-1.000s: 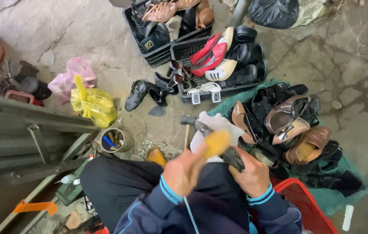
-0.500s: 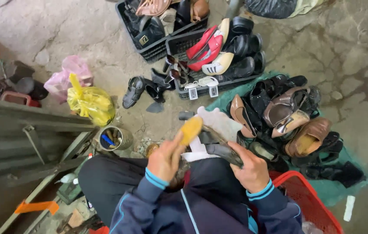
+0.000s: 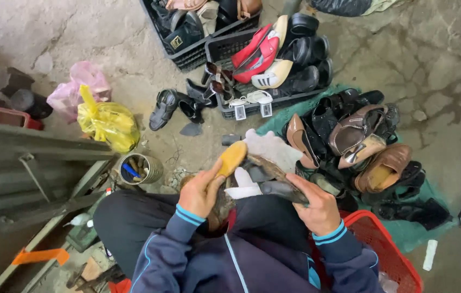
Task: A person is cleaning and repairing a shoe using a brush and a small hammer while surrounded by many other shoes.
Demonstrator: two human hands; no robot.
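Over the lap of a seated person, two hands work on one dark shoe (image 3: 274, 182). Two black plastic crates stand on the concrete floor ahead: the far crate (image 3: 187, 54) holds dark and brown shoes, the near crate (image 3: 225, 51) a red shoe (image 3: 255, 54), a cream one and several black ones. One heap of brown, tan and black shoes (image 3: 360, 141) lies on a green cloth (image 3: 415, 228) to the right; I cannot count them exactly. One black sandal (image 3: 162, 108) lies loose beside the crates. One small round tin (image 3: 141, 168) holds tools, one with a blue handle. One yellow plastic bag (image 3: 108, 122) sits touching one pink bag (image 3: 73, 89). One red basket (image 3: 382, 249) stands at the right knee.

The left hand (image 3: 200, 192) has its fingers curled shut around a yellow-tan brush-like piece (image 3: 231, 157), whose tip lies against the shoe. The right hand (image 3: 320, 209) clasps the shoe from below, fingers bent around its sole, thumb on top.
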